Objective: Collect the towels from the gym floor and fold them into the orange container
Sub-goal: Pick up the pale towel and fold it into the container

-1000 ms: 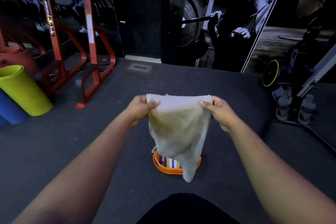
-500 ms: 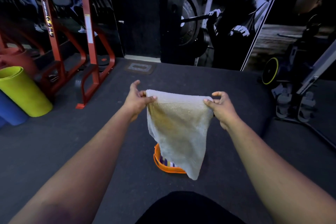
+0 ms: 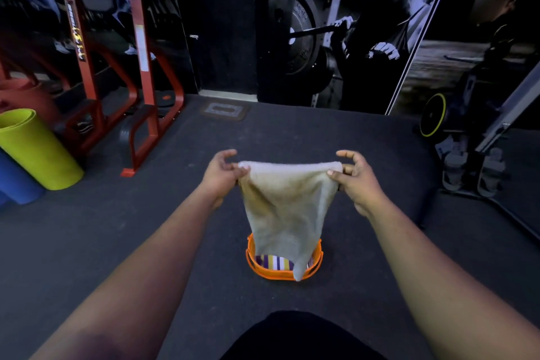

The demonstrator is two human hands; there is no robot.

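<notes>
Now each hand, left hand (image 3: 222,177) and right hand (image 3: 355,181), pinches a top corner of the towel (image 3: 285,213) above the orange container (image 3: 257,267); loosening either pinch could drop it unfolded.

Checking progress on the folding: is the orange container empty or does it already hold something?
Not empty. A purple, yellow and white striped cloth lies inside the orange container, below the beige towel held up over it.

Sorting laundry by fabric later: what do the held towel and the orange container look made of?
Towel: soft terry-like cloth, probably cotton; fuzzy matte nap, drapes limply from the left hand and right hand. Orange container: likely moulded plastic; thin, smooth rim with slight sheen. The striped cloth inside looks woven.
</notes>
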